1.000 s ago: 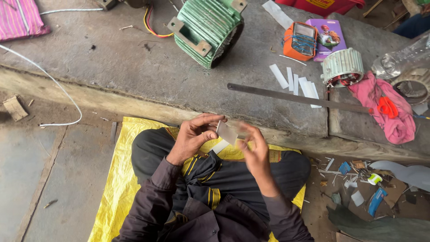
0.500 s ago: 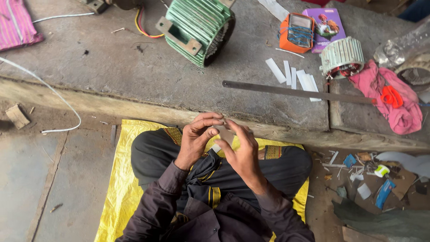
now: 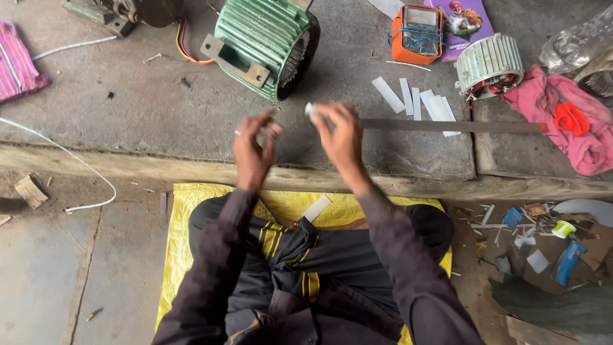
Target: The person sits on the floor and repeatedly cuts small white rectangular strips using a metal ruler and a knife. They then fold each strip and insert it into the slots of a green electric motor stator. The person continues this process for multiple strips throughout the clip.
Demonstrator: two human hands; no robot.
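Both my hands are raised over the concrete ledge [image 3: 159,108], just in front of a green finned motor housing [image 3: 265,41]. My right hand [image 3: 338,137] pinches a small white paper strip [image 3: 310,110] at its fingertips. My left hand [image 3: 254,152] is blurred, its fingers curled together around something pale that I cannot make out. Another white strip [image 3: 317,207] lies on my lap. A long flat metal ruler [image 3: 447,126] lies on the ledge just right of my right hand.
Several cut white strips [image 3: 415,99], an orange meter [image 3: 416,29], a pale green stator [image 3: 488,64], and a pink cloth [image 3: 587,147] with orange scissors [image 3: 568,118] lie to the right. I sit on a yellow mat [image 3: 185,217]. Scraps [image 3: 536,236] litter the floor.
My hands rose from my lap up over the ledge and moved apart. The pale piece they held together is gone from between them; a white strip now lies on my lap.
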